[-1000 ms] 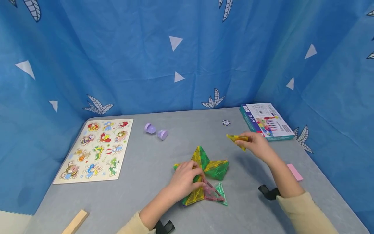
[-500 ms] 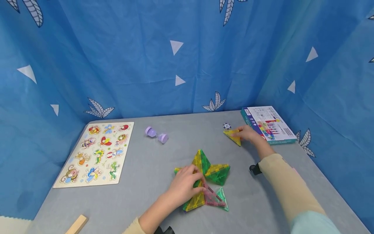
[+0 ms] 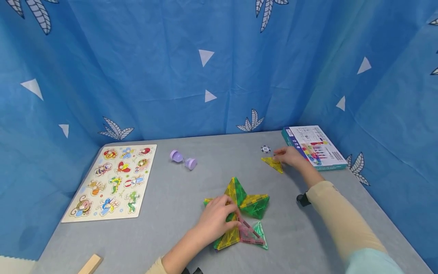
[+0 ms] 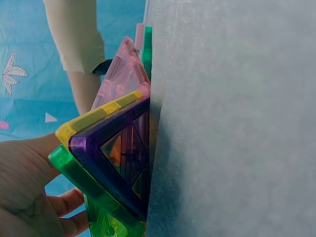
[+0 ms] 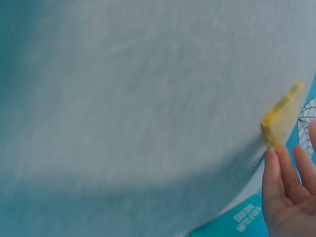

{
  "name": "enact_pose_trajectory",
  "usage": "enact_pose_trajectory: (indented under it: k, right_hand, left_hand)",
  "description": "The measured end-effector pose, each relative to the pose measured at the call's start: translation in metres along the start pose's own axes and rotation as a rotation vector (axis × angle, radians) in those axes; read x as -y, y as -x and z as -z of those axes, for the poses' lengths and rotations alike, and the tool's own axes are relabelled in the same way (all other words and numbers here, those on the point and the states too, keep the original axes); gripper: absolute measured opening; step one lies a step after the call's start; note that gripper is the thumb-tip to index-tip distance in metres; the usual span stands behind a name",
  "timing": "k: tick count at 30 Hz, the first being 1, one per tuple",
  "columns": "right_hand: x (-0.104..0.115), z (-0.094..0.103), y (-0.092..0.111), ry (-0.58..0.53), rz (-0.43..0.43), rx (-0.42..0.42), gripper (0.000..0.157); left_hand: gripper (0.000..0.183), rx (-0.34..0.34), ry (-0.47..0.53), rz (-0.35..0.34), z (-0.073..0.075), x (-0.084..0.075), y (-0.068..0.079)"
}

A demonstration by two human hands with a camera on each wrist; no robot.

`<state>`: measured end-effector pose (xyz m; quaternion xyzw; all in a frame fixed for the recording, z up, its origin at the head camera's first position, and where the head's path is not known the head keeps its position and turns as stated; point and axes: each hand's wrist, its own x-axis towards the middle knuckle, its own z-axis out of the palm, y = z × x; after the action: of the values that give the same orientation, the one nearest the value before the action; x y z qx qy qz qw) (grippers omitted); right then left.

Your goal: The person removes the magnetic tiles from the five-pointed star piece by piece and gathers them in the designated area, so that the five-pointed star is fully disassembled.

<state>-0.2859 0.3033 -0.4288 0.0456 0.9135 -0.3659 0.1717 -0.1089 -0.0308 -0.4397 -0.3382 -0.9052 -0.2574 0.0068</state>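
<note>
A grey table [image 3: 178, 190] sits boxed in by blue cloth walls [image 3: 137, 76] printed with white triangles and leaves. Far on the right side of it lies a yellow triangular magnetic tile [image 3: 273, 164], flat on the grey surface, and the right hand [image 3: 291, 156] is right there beside it, fingers [image 5: 274, 174] straight and relaxed, tips touching the tile's edge without curling round it. Just behind the tile is a small round dark token [image 3: 265, 149], and past the hand rests a teal-edged printed box [image 3: 313, 147]. Nearer the middle, the left hand [image 3: 216, 217] presses down on a cluster of magnetic tiles [image 3: 244, 207], green, yellow, pink and clear triangles spread like a star; the left wrist view shows a purple one and the fingers curled against the green edge, gripping the stack. Further left lies a purple sand timer [image 3: 183, 158] on its side, then a wooden animal peg puzzle [image 3: 114, 182] flat by the left wall, and a plain wooden block [image 3: 89, 264] at the near edge.
</note>
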Motion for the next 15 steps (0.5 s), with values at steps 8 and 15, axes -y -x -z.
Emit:
enact_pose_trajectory:
  k: [8,15]
  right_hand:
    - [0.016,0.001,0.048,0.055,0.219,-0.043,0.045]
    - [0.027,-0.036,0.131,0.000,0.502,0.117,0.035]
  left_hand:
    - [0.014,0.012,0.029,0.008,0.000,0.002,0.000]
    - [0.014,0.027,0.028,0.009,0.003,0.001,-0.001]
